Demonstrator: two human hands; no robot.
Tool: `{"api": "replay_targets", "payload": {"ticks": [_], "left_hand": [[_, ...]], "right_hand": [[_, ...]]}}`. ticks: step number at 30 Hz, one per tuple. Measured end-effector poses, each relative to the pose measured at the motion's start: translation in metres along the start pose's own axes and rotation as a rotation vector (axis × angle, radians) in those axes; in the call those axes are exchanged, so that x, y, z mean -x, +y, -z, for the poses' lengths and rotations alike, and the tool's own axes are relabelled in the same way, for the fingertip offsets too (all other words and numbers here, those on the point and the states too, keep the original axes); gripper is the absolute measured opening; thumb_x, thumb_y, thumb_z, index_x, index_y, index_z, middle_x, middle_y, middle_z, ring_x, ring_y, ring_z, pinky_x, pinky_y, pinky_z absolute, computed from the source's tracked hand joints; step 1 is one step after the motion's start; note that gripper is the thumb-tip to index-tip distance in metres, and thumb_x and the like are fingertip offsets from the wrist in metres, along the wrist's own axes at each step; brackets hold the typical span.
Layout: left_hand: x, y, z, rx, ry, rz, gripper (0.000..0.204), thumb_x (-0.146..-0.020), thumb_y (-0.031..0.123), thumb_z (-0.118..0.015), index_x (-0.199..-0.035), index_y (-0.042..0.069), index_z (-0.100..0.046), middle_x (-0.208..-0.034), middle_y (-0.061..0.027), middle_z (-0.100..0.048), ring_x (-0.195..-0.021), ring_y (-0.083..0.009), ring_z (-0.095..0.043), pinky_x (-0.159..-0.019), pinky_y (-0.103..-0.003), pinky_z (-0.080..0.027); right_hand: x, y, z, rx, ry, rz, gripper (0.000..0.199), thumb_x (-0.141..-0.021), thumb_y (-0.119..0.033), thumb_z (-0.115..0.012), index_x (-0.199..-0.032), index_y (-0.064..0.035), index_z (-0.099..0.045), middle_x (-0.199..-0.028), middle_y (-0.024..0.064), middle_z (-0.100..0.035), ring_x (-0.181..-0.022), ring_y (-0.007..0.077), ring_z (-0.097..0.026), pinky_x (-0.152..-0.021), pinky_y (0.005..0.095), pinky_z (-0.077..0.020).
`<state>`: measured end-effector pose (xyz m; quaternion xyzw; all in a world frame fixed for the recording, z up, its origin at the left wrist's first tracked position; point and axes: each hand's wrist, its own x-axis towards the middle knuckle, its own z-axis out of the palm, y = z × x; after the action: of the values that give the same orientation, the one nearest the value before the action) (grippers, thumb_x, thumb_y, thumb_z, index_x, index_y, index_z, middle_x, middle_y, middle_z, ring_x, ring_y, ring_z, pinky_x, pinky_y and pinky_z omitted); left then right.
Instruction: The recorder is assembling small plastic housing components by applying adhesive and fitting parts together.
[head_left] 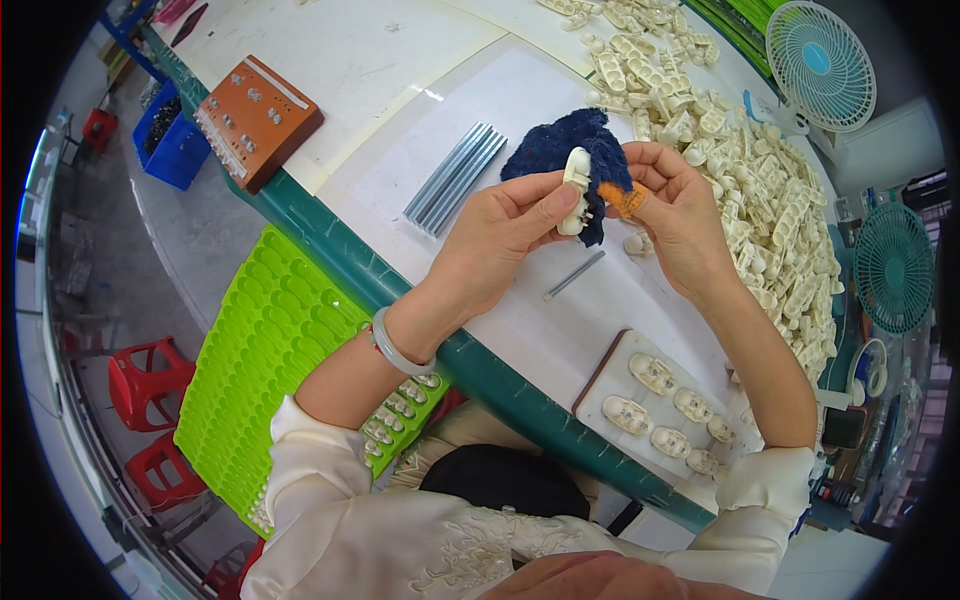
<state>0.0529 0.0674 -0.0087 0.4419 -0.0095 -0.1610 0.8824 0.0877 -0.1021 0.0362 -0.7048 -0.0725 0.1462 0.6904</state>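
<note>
Between the finger and thumb of my left hand [510, 225] is a small cream plastic part [574, 190], long and rounded with hollows in it, held upright. A dark blue fluffy cloth [560, 140] is bunched behind the part and hangs down along its right side. My right hand [675, 205] is closed at the cloth's right edge, its fingers bent. An orange covering [622, 200] shows at its thumb tip, close to the part. Below the hands, a thin metal rod [575, 276] lies on the white table. Several silver metal bars [455, 180] lie side by side to the left.
Cream parts are heaped [770, 220] along the right. Nearer me, a pale board [655, 400] holds several parts. An orange-brown fixture block [258, 120] sits at the far left edge. A green moulded tray [270, 350] is below the table's green edge [490, 370]. Fans [820, 65] stand right.
</note>
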Motion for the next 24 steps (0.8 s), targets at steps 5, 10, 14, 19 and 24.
{"api": "replay_targets", "payload": {"ticks": [5,10,14,19,24], "left_hand": [[0.002,0.0,0.0,-0.087,0.039,-0.057,0.032,-0.086,0.02,-0.06,-0.111,0.0,-0.059,-0.087,0.0004,-0.06,-0.076,-0.0037,-0.051,-0.071,-0.017,-0.043],[0.001,0.0,0.001,-0.14,0.051,-0.032,0.031,-0.086,0.02,-0.061,-0.108,-0.001,-0.06,-0.085,0.0014,-0.06,-0.074,-0.0029,-0.048,-0.067,-0.016,-0.041],[0.001,0.0,0.004,-0.068,-0.002,-0.004,0.031,-0.086,0.02,-0.06,-0.109,-0.001,-0.06,-0.087,0.0006,-0.06,-0.076,-0.0038,-0.051,-0.07,-0.018,-0.043],[0.0,0.006,0.004,0.19,-0.104,0.078,0.031,-0.09,0.024,-0.053,-0.107,-0.001,-0.058,-0.097,-0.0051,-0.062,-0.084,-0.0093,-0.058,-0.08,-0.024,-0.048],[-0.002,0.007,0.006,0.219,-0.088,0.088,0.031,-0.092,0.026,-0.05,-0.106,-0.001,-0.057,-0.099,-0.007,-0.062,-0.086,-0.0104,-0.058,-0.08,-0.024,-0.048]], "right_hand": [[0.003,-0.01,-0.003,-0.001,0.044,-0.055,0.027,-0.078,-0.004,-0.062,-0.103,0.0033,-0.053,-0.09,0.0085,-0.062,-0.08,0.0112,-0.06,-0.068,0.0244,-0.0514],[-0.002,-0.009,-0.001,0.056,0.013,-0.059,0.028,-0.078,-0.003,-0.06,-0.104,0.0044,-0.051,-0.09,0.0098,-0.063,-0.079,0.0125,-0.061,-0.069,0.0248,-0.0523],[-0.005,-0.006,0.0,0.032,-0.055,-0.039,0.026,-0.079,-0.002,-0.057,-0.103,0.0051,-0.05,-0.089,0.0107,-0.062,-0.078,0.013,-0.061,-0.069,0.0243,-0.0519],[-0.007,-0.004,0.007,-0.067,-0.12,-0.057,0.026,-0.082,-0.004,-0.055,-0.106,0.0042,-0.048,-0.09,0.0099,-0.062,-0.078,0.0131,-0.061,-0.071,0.0249,-0.0515],[-0.011,0.006,0.01,-0.226,-0.127,-0.043,0.028,-0.084,-0.006,-0.053,-0.11,0.0025,-0.045,-0.097,0.0086,-0.059,-0.082,0.0125,-0.06,-0.072,0.0244,-0.0512]]}}
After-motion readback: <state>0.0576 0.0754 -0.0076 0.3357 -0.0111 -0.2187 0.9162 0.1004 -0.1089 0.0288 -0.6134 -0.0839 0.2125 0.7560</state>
